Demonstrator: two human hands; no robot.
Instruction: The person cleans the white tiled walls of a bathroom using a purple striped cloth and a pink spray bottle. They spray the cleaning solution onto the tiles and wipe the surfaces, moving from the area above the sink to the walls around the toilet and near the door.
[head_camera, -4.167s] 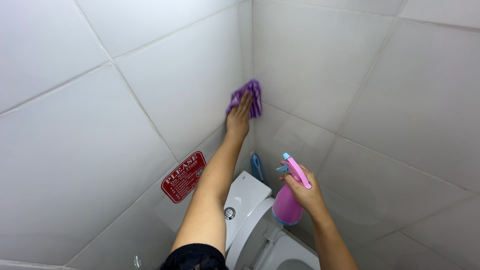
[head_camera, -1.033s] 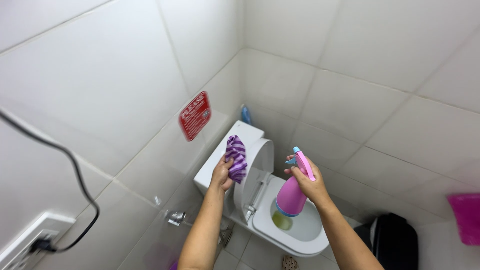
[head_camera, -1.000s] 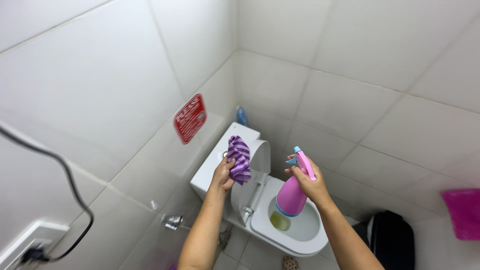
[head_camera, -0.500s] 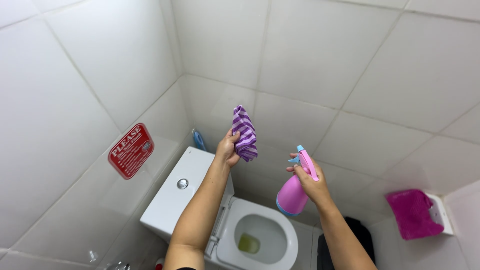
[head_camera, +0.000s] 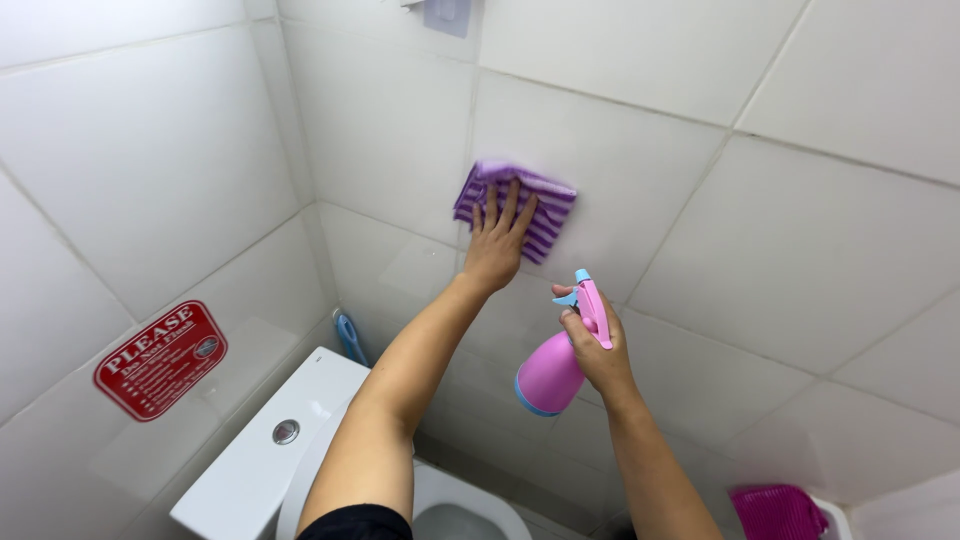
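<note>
White glazed wall tiles (head_camera: 820, 230) with thin grey joints cover every wall of this small toilet cubicle, seen from above. Left hand (head_camera: 497, 243), near the centre of view at about 12 o'clock from the forearm, lies flat against the far wall with fingers spread apart and extended, pressing a purple striped cloth (head_camera: 515, 205) to the tile; the cloth is trapped between palm and wall, its edges showing above and to either side of the fingers. Right hand (head_camera: 598, 345), at about 4 o'clock from the left hand and near it but not touching, is closed around the neck of a pink spray bottle (head_camera: 552, 372); the fingers wrap the neck below the pink and blue trigger head, and one fingertip shows at the front of the trigger. The bottle's body hangs tilted toward 7 o'clock, clear of the wall. At 7 o'clock in the view stands a white toilet cistern (head_camera: 262, 450) with a round chrome flush button (head_camera: 286, 431) on its lid; part of the bowl shows at the bottom edge. A red sign (head_camera: 160, 359) is fixed to the left wall at 9 o'clock. A blue handle (head_camera: 349, 337) rises behind the cistern. A magenta cloth (head_camera: 778, 511) rests at 5 o'clock.
</note>
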